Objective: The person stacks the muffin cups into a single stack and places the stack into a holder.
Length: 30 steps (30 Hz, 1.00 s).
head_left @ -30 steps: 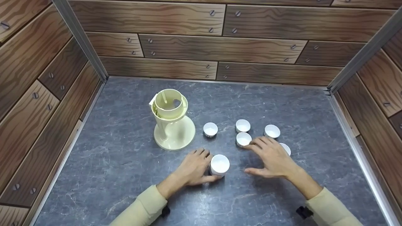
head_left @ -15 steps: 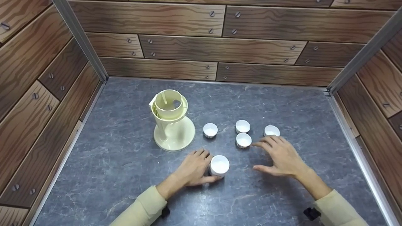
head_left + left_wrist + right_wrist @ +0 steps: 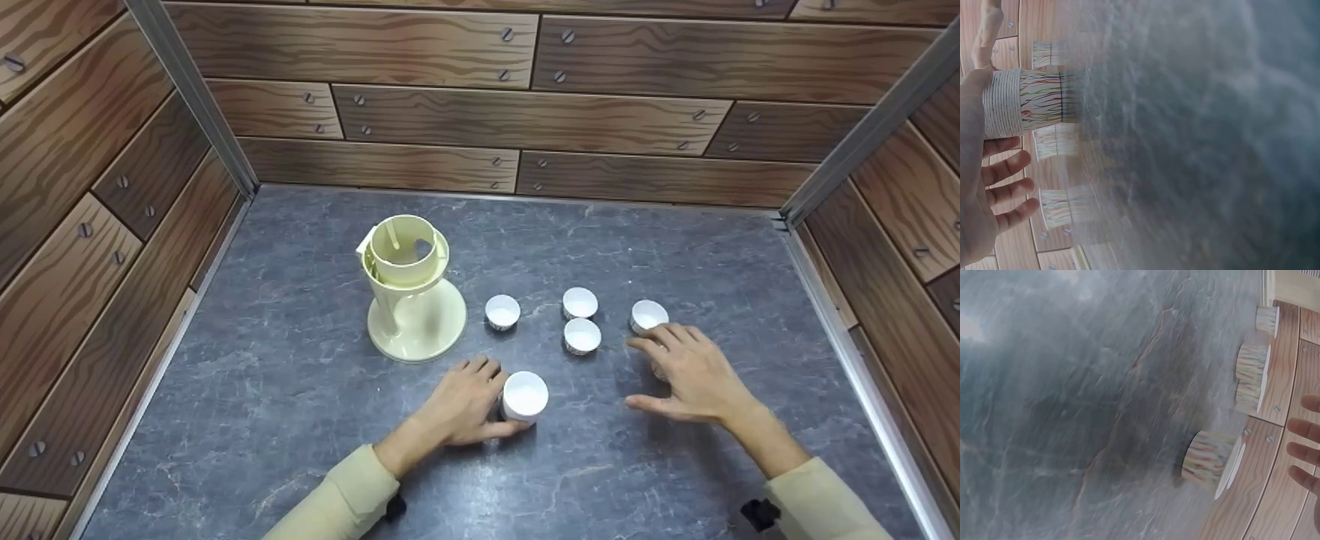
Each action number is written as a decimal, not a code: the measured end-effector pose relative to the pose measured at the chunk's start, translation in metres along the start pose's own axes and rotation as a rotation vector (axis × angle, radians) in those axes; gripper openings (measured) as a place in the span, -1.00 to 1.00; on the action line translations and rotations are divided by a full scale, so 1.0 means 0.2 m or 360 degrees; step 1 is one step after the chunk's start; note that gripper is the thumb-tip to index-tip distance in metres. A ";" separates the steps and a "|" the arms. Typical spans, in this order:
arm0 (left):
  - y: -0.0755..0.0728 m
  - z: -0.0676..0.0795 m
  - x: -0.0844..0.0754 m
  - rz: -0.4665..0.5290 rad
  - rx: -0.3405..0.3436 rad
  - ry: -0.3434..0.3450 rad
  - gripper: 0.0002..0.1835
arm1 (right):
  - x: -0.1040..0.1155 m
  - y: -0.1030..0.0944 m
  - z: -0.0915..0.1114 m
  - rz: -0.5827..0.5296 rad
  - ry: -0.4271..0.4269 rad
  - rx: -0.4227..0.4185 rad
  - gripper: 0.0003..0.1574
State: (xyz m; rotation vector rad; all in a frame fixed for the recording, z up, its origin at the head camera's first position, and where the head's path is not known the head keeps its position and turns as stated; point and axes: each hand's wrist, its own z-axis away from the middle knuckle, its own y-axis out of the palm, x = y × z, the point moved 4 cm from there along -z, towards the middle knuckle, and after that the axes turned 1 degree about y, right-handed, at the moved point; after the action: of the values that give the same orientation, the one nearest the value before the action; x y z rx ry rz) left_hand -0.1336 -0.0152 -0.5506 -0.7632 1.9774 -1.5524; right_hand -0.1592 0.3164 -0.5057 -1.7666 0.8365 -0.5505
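Observation:
My left hand (image 3: 466,405) holds a stack of white paper baking cups (image 3: 525,396) between thumb and fingers. In the left wrist view the stack (image 3: 1024,104) shows many nested rims and a thin coloured-line print. My right hand (image 3: 694,375) hovers at the right with fingers spread and holds nothing. Under it a single cup (image 3: 660,370) is mostly hidden. Just beyond its fingers stands another cup (image 3: 648,316). Two cups, a rear one (image 3: 580,303) and a front one (image 3: 582,336), stand close together in the middle. A lone cup (image 3: 502,312) stands left of them.
A cream plastic stand (image 3: 417,322) with a round base and an upright open cylinder (image 3: 403,259) is at the back left. Wood-patterned walls (image 3: 480,112) with metal corner strips enclose the grey marbled tabletop (image 3: 300,390) at the back and sides.
My right hand has moved right, away from the two middle cups, and now covers most of the front right cup. The left hand and its stack have stayed in place.

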 end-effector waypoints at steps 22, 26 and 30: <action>0.01 -0.01 0.01 -0.0024 0.0019 -0.0012 -0.16 | -0.19 0.07 0.12 0.0032 0.0255 0.0026 0.16; 0.00 -0.01 0.00 -0.0028 0.0007 -0.0007 -0.17 | -0.22 0.07 0.14 0.0058 0.0259 0.0031 0.18; 0.00 0.00 0.00 -0.0050 -0.0006 0.0009 -0.18 | -0.25 0.08 0.15 0.0091 0.0264 0.0048 0.18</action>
State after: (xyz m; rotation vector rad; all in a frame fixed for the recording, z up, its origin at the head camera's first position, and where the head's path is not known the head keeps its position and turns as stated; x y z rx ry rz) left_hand -0.1344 -0.0147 -0.5508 -0.7956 1.9821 -1.5708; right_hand -0.1746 0.3692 -0.5298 -1.6810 0.9856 -0.6752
